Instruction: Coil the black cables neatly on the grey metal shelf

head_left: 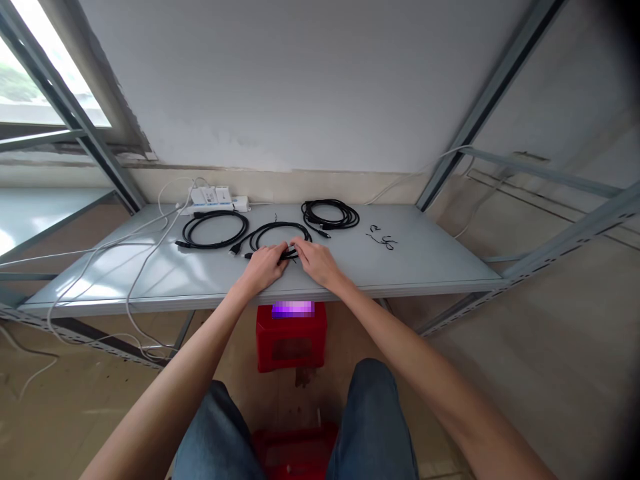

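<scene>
A coiled black cable [273,227] lies on the grey metal shelf in the middle, its plug ends sticking out to the left. My left hand [267,265] is closed on the near side of this coil, thumb and fingers pinched. Fingertips of my right hand [316,261] meet the same part of the coil from the right, also pinched. Between them a thin dark end pokes out, too small to name surely. A second coiled cable [215,229] rests to the left, and a third coil [331,215] sits behind on the right. Several short black twist ties [384,241] lie farther right.
A white power strip [240,204] with plugged-in adapters stands against the wall. White cords [143,243] loop over the shelf's left part and hang past its front edge [150,307]. Metal uprights [450,153] flank the shelf. A red stool [291,340] stands underneath.
</scene>
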The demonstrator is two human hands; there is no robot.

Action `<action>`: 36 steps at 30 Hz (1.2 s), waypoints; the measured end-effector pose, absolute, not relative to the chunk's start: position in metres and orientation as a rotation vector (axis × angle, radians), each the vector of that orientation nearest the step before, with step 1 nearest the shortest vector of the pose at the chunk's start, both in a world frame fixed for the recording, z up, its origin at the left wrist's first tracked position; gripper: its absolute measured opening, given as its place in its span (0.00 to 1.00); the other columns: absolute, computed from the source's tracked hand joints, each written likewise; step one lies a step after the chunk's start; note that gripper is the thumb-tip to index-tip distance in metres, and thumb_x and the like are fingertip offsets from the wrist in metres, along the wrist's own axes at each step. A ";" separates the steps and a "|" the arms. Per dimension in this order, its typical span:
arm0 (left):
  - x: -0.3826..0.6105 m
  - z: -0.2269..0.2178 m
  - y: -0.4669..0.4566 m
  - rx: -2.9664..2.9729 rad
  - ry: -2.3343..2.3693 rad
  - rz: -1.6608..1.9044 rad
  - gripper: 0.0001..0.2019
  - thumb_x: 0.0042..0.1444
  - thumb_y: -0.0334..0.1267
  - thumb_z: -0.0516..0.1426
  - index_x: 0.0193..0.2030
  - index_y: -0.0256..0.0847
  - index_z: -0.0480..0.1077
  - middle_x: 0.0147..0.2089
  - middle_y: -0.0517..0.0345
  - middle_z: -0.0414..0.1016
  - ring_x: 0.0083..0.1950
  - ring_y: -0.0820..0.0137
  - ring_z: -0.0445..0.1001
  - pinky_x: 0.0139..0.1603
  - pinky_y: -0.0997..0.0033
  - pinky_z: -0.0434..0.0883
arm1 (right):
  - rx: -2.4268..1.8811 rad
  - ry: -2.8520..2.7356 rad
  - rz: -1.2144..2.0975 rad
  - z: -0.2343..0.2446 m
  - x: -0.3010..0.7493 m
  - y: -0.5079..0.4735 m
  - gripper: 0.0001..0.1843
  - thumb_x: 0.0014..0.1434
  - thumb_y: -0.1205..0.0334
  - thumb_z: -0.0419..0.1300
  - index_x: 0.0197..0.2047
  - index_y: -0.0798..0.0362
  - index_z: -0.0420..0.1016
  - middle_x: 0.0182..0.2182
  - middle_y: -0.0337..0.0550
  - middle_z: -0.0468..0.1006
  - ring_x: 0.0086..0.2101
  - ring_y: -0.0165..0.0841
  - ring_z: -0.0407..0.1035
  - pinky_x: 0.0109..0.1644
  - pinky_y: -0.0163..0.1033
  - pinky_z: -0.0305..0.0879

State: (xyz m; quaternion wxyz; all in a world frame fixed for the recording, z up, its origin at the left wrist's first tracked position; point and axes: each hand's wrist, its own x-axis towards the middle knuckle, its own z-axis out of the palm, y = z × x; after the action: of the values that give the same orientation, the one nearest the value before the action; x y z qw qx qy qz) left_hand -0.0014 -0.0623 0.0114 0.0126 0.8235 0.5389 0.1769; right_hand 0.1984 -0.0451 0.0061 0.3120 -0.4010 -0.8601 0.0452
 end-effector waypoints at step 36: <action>0.001 0.016 -0.067 2.596 1.839 0.442 0.17 0.74 0.48 0.51 0.59 0.44 0.74 0.43 0.45 0.84 0.47 0.50 0.81 0.46 0.61 0.69 | -0.776 -2.168 0.277 -0.001 0.197 -0.041 0.16 0.77 0.61 0.50 0.51 0.50 0.81 0.45 0.48 0.79 0.44 0.37 0.75 0.52 0.41 0.72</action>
State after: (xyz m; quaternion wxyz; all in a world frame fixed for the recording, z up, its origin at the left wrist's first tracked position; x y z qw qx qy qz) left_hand 0.0015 -0.0673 0.0163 -0.0352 0.8077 0.5722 0.1374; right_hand 0.1972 -0.0414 -0.0009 0.3998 -0.3068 -0.8568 0.1095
